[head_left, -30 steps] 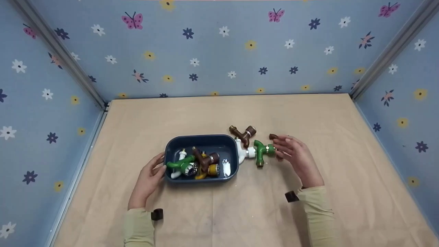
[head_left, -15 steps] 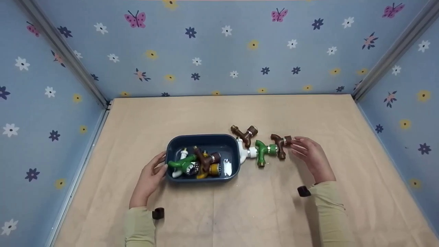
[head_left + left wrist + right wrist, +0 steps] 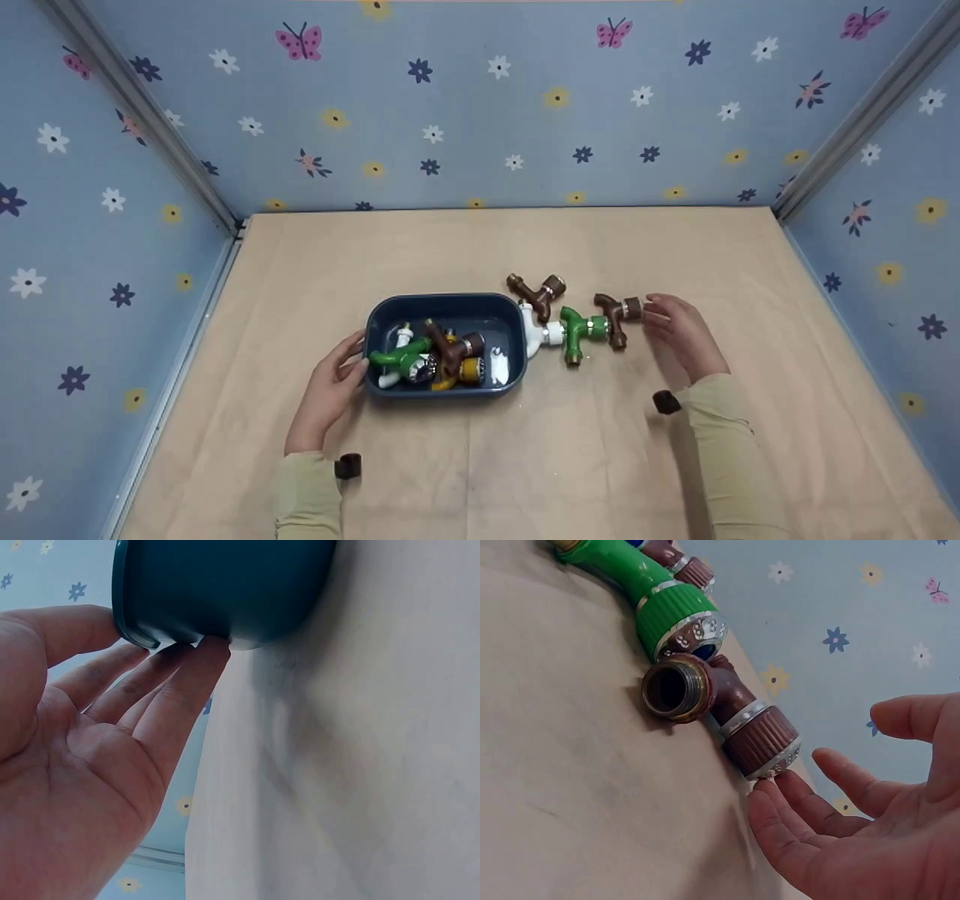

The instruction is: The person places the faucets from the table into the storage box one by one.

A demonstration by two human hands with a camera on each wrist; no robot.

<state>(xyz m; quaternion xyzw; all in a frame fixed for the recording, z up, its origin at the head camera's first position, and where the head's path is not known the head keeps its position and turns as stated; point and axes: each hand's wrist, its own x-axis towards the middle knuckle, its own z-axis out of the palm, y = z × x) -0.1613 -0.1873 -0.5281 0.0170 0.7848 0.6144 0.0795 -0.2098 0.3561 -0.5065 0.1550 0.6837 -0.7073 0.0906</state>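
Observation:
My left hand (image 3: 326,386) rests with extended fingertips on the left end of a dark blue tub (image 3: 442,394); the left wrist view shows thumb and fingers at its wall. Inside lie a green tap (image 3: 401,357), a brown tap (image 3: 448,354), a yellow tap (image 3: 471,370) and a partly covered white tap (image 3: 403,336). My right hand (image 3: 684,334), fingers loosely extended, is at the knob end of another brown tap (image 3: 761,739); its fingertips meet that knob in the right wrist view. This tap touches a green tap (image 3: 573,334) lying to its left.
A white tap (image 3: 531,334) lies between the tub and the green tap, against the tub's right end. Behind it is one more brown tap (image 3: 538,295). A beige cloth (image 3: 510,465) covers the table, and flowered blue panels (image 3: 480,97) enclose three sides.
My right hand has drawn back rightward from over the right-hand brown tap to its knob end, uncovering it. The left hand stays at the tub. The whole view shifts slightly.

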